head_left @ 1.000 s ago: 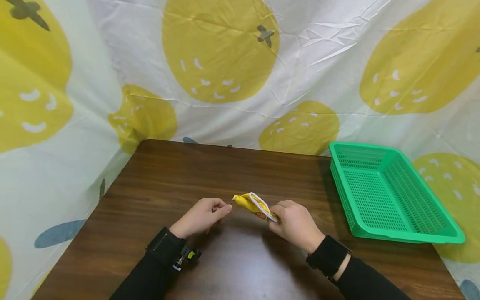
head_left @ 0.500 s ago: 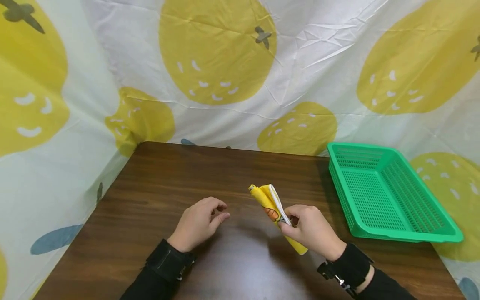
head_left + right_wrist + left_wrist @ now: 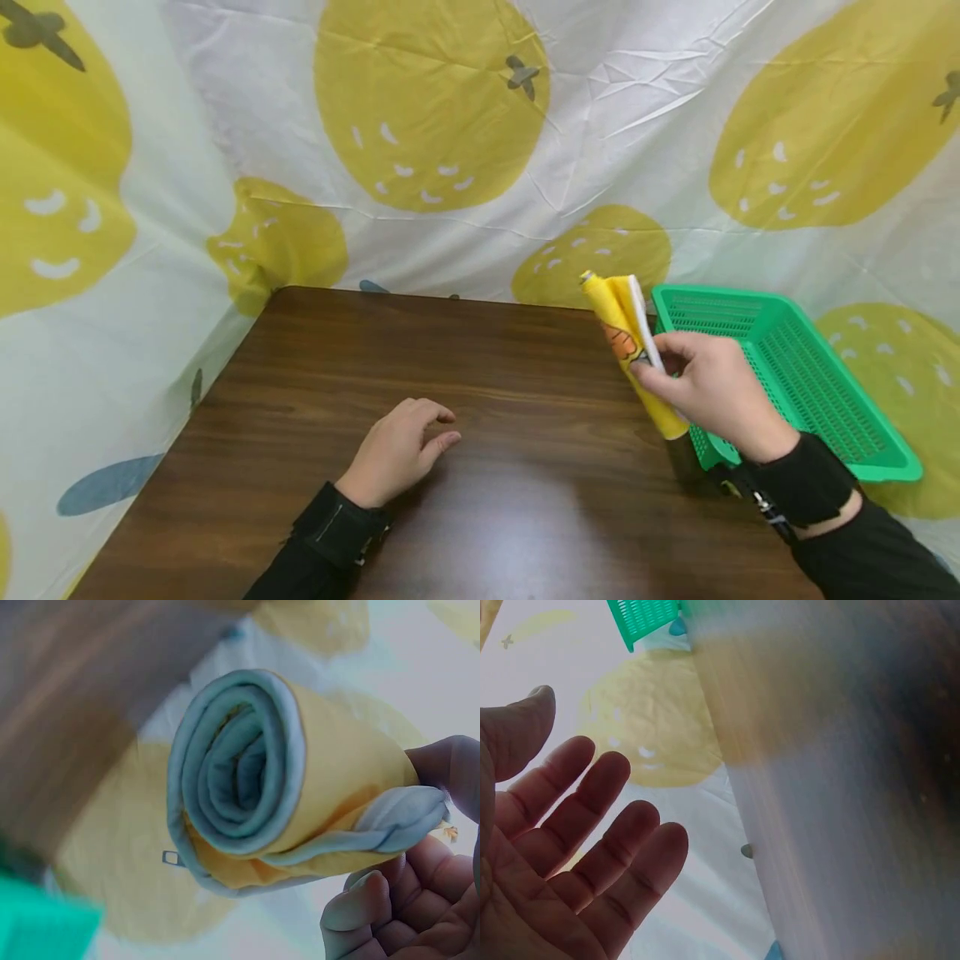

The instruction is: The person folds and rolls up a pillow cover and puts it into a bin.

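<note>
A yellow cloth pouch (image 3: pixel 613 315) with white piping and an orange print is rolled into a tube. My right hand (image 3: pixel 708 387) pinches it by the piped edge, between thumb and fingers, in the air at the left side of a green basket (image 3: pixel 873 473). The right wrist view shows the spiral end of the pouch (image 3: pixel 345 742), with a small zipper pull (image 3: pixel 172 858) hanging at its edge. Over the left half of the table, my left hand (image 3: pixel 397 450) holds nothing. Its fingers (image 3: pixel 604 784) are loosely bent and the thumb stands apart.
The slatted green basket stands at the table's right side, and its visible floor is bare. A brown wooden table (image 3: pixel 360 350) spreads under both hands. A white curtain (image 3: pixel 442 250) with yellow fruit prints hangs along the back and left edges.
My right hand has carried the rolled pouch rightward and away from me, up to the basket, and the roll has turned more upright. My left hand has stayed nearly in place, its fingers spreading slightly.
</note>
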`<action>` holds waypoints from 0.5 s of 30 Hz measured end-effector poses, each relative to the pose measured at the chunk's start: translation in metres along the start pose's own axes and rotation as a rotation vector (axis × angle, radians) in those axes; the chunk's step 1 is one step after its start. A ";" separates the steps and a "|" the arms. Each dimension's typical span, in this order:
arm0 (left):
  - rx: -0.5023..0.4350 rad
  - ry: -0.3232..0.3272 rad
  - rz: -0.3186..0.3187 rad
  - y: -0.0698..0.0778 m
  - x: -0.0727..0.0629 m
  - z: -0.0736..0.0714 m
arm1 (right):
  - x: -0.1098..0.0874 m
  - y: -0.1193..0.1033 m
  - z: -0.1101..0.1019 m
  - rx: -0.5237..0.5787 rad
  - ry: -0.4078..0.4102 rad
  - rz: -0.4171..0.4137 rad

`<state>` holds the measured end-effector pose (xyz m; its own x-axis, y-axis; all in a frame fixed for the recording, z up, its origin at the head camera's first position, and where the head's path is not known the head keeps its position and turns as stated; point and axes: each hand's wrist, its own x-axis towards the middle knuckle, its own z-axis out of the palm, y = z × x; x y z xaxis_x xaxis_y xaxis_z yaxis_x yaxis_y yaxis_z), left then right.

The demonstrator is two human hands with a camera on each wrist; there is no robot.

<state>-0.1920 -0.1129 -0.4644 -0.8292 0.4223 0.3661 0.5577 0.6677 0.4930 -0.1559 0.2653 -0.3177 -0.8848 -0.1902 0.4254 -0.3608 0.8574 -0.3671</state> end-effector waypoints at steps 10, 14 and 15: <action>-0.003 0.037 0.072 0.001 0.000 0.005 | 0.041 0.062 -0.116 -0.199 0.013 0.307; -0.007 0.022 0.104 0.003 0.000 0.006 | 0.043 0.097 -0.133 -0.258 -0.048 0.384; -0.007 0.011 0.109 0.004 0.000 0.007 | 0.042 0.106 -0.134 -0.253 -0.075 0.405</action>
<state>-0.1897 -0.1064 -0.4677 -0.7633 0.4855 0.4261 0.6448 0.6137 0.4557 -0.1921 0.4124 -0.2283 -0.9616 0.1569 0.2254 0.0921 0.9574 -0.2737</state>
